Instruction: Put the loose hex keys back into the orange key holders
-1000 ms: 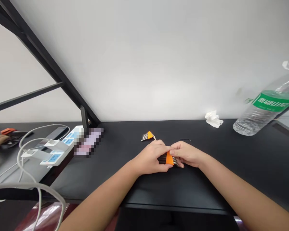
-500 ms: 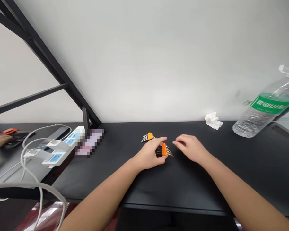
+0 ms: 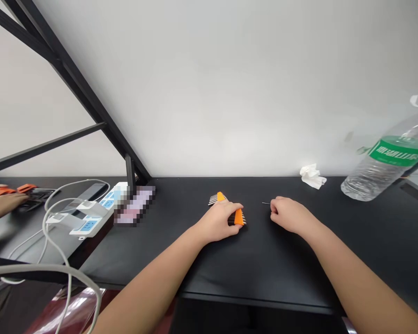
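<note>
Both forearms stretch forward over the black tabletop (image 3: 299, 273), the left hand (image 3: 220, 222) with fingers curled on one of two orange hex-key sets (image 3: 238, 216), the right hand (image 3: 290, 216) pinching a single loose hex key (image 3: 266, 203), with bare tabletop nearer the front edge.

Both forearms reach forward, left hand (image 3: 220, 221) curled palm-down, right hand (image 3: 288, 215) loosely fisted, apart.
</note>
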Motion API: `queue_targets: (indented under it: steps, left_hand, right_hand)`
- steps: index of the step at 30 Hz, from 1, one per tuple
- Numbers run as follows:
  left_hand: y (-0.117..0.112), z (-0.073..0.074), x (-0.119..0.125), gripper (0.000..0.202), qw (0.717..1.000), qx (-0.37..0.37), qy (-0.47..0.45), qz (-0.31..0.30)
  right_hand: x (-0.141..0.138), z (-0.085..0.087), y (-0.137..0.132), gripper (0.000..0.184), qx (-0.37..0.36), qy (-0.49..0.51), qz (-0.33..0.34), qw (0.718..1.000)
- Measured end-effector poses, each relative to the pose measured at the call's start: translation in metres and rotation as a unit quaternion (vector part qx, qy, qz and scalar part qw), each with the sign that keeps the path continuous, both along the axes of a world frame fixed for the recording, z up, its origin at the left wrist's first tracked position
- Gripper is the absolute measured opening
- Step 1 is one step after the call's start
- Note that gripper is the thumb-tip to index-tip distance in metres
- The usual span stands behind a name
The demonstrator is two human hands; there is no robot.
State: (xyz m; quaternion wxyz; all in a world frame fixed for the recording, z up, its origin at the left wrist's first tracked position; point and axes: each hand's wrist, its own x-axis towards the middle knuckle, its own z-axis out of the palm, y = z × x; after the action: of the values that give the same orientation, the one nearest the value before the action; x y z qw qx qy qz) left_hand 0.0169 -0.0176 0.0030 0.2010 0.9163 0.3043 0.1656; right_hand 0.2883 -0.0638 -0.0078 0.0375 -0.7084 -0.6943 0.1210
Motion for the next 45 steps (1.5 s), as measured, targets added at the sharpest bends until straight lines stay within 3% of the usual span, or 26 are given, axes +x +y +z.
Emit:
queue_targets:
  steps: [4,8,12,18,23,34,45]
  left_hand:
    - [-0.001,-0.001,0.000,0.054,1.000,-0.015,-0.003,-0.002]
    - [-0.002,-0.004,0.000,0.068,0.998,-0.055,-0.037,0.017]
    - [-0.001,-0.004,0.000,0.055,0.999,-0.040,-0.031,0.012]
    - [-0.001,0.000,0.001,0.050,0.999,-0.017,-0.027,-0.003]
    - [-0.002,0.001,0.002,0.049,0.999,-0.012,-0.030,-0.021]
    - [-0.004,0.002,0.003,0.048,0.999,0.007,-0.017,-0.033]
    - [-0.004,0.004,0.005,0.044,0.998,0.035,-0.003,-0.051]
  right_hand:
    - [0.002,-0.005,0.004,0.018,0.056,0.015,-0.017,0.998]
    - [-0.005,-0.006,0.005,0.014,0.050,0.026,0.003,0.998]
    - [-0.020,-0.002,-0.001,0.017,0.041,0.043,0.022,0.998]
    - [-0.036,0.006,-0.011,0.012,0.093,0.186,0.117,0.971]
    - [-0.040,0.007,-0.011,0.011,0.133,0.232,0.163,0.950]
    - [-0.038,0.006,-0.015,0.023,0.162,0.195,0.203,0.946]
    - [-0.046,0.012,-0.022,0.025,0.182,0.156,0.199,0.950]
